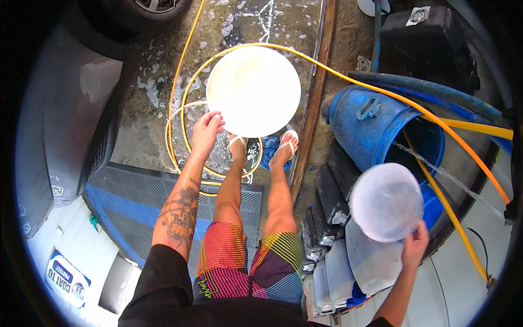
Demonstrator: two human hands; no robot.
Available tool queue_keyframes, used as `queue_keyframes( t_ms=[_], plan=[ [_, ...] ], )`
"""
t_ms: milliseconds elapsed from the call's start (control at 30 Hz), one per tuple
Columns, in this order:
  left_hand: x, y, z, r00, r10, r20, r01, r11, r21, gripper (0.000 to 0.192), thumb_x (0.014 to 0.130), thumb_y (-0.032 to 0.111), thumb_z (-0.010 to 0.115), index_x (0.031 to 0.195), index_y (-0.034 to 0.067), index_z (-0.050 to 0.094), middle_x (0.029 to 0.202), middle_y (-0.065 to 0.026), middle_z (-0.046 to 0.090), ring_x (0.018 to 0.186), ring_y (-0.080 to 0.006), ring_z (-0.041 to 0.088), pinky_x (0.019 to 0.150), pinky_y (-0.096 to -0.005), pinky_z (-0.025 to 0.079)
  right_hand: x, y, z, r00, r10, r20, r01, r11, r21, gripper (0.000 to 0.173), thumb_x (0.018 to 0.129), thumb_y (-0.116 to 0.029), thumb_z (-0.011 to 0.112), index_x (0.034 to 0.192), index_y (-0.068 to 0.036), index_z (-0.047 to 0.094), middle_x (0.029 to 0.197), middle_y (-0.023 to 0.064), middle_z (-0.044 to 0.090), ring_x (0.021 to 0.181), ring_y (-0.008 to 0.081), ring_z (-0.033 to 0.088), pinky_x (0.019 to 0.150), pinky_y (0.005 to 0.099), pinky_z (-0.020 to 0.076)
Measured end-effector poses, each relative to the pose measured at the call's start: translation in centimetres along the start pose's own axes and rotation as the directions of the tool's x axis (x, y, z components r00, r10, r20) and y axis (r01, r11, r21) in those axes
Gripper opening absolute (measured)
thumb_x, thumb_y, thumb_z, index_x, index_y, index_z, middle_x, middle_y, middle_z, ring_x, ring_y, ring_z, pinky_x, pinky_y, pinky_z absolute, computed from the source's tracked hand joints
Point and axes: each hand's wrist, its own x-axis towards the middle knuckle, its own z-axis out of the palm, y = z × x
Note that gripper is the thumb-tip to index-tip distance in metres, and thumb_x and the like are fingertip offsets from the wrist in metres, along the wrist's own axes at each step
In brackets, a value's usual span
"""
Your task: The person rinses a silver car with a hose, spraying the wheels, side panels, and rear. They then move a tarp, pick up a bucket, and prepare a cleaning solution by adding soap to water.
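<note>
My left hand (207,130), fingers curled, is at the near left rim of a large round white tub (255,90). Whether it grips the rim or only hovers there is unclear. The tub is so bright that its inside cannot be made out. On the right, my right hand (416,245) holds a round translucent plastic container (386,202) by its edge. Just beyond that container stands a blue plastic barrel (363,126) with an open mouth. A thin stream of water (449,171) runs between the right side and the barrel's mouth.
An orange-yellow hose (327,67) loops around the tub and over the barrel. Several plastic jugs (339,265) crowd my right side. A blue cloth (269,151) lies by my sandalled feet on wet, foamy concrete (245,24). A vehicle (81,102) stands left, beside grey-blue floor tiles (139,196).
</note>
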Motion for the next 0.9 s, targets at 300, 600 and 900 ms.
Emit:
queue_keyframes(
  t_ms=[300, 600, 900],
  plan=[
    [9.9, 0.2, 2.9, 0.917, -0.376, 0.137, 0.384, 0.923, -0.039, 0.032, 0.1, 0.025, 0.057, 0.116, -0.001, 0.065, 0.106, -0.0118, 0.067, 0.09, -0.0207, 0.066, 0.079, -0.0331, 0.056, 7.6, -13.0, 30.5, 0.975, -0.166, 0.146, 0.209, 0.913, -0.352, 0.029, 0.095, -0.019, 0.064, 0.117, -0.001, 0.066, 0.117, 0.0222, 0.071, 0.102, 0.0451, 0.068, 0.092, 0.0495, 0.0541],
    [12.9, 5.2, -1.8, 0.983, 0.158, -0.089, -0.155, 0.987, 0.038, 0.039, 0.096, 0.026, 0.067, 0.118, -0.005, 0.063, 0.101, -0.0115, 0.07, 0.09, -0.0181, 0.068, 0.08, -0.0344, 0.057, 10.1, -15.5, 30.6, 0.996, 0.053, -0.076, -0.071, 0.964, -0.257, 0.021, 0.098, -0.026, 0.059, 0.106, -0.006, 0.057, 0.095, 0.0266, 0.071, 0.093, 0.0488, 0.068, 0.08, 0.0565, 0.051],
    [6.4, -4.1, 1.1, 0.999, 0.023, 0.037, -0.022, 1.0, -0.02, 0.059, 0.081, 0.008, 0.072, 0.133, -0.005, 0.047, 0.115, -0.0194, 0.067, 0.098, -0.0296, 0.07, 0.086, -0.0365, 0.058, 4.8, -4.6, 22.9, 0.923, 0.365, -0.123, -0.343, 0.924, 0.169, 0.019, 0.1, -0.021, 0.061, 0.101, -0.002, 0.061, 0.093, 0.0126, 0.071, 0.08, 0.018, 0.072, 0.06, 0.0325, 0.0596]
  ],
)
